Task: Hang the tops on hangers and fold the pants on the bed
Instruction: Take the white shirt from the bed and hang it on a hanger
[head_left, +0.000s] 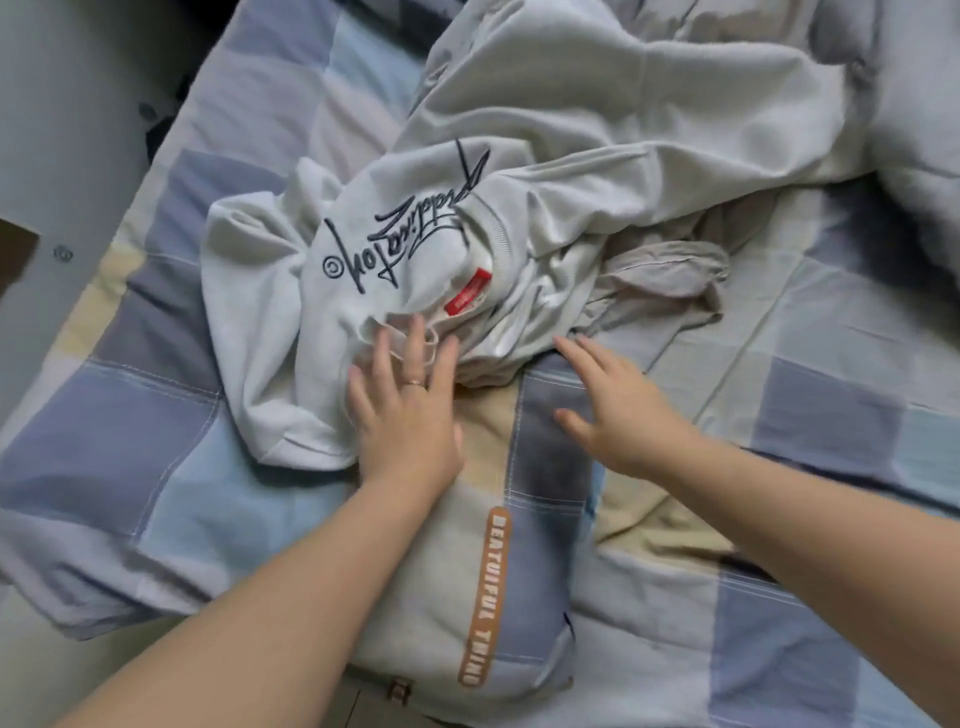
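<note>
White embroidered sweatshirt lies unhung at the middle of the checked bed; your flat left hand presses it, right hand open, empty.

a crumpled pale grey top with dark script embroidery and a red neck label lies on the bed.

Left hand: thin gold-coloured ring on one finger.
Right hand: bare.
Left forearm, right forearm: bare to the frame edge.
</note>
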